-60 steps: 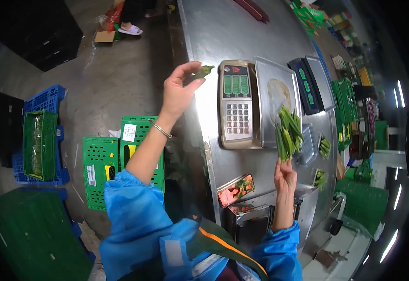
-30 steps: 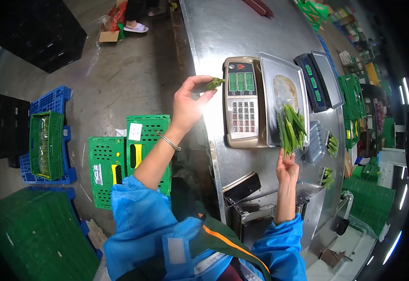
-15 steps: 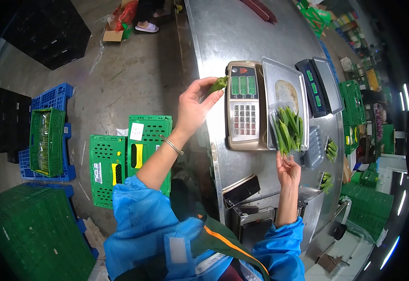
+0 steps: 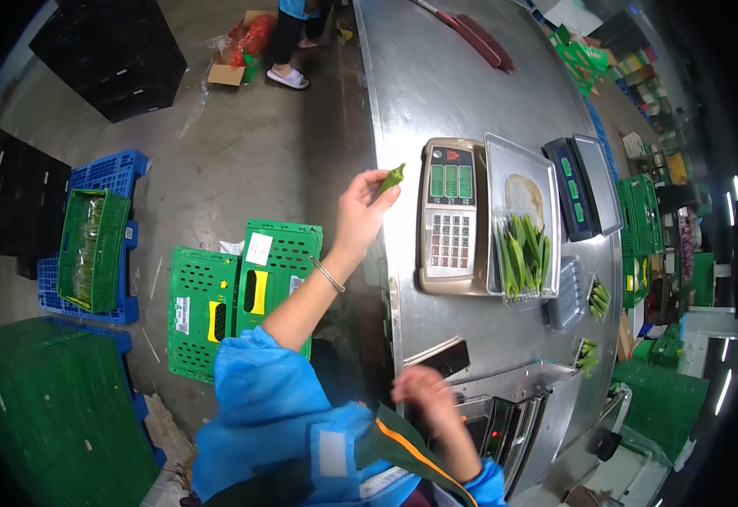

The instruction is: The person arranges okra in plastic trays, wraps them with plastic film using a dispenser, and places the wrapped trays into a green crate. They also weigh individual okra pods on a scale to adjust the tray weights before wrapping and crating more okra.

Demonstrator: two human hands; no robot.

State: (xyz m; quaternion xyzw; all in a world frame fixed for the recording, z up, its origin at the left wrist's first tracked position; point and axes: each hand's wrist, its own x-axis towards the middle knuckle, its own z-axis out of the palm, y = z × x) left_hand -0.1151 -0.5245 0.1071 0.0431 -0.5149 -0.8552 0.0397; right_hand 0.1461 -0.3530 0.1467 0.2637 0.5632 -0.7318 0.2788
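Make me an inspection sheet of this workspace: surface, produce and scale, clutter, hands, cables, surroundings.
Surface: shiny metal table.
Job's things: green pods in a clear tray, set on the plate of the gold-coloured scale.
Clutter: red-bristled brush, dark phone, second scale, another clear tray, small pod bundle.
Left hand: the hand pinches a single pod.
Right hand: the hand is blurred near the phone; grip unclear.
Cables: nothing seen.
Surroundings: green crates, blue pallet, another person's light shoe.
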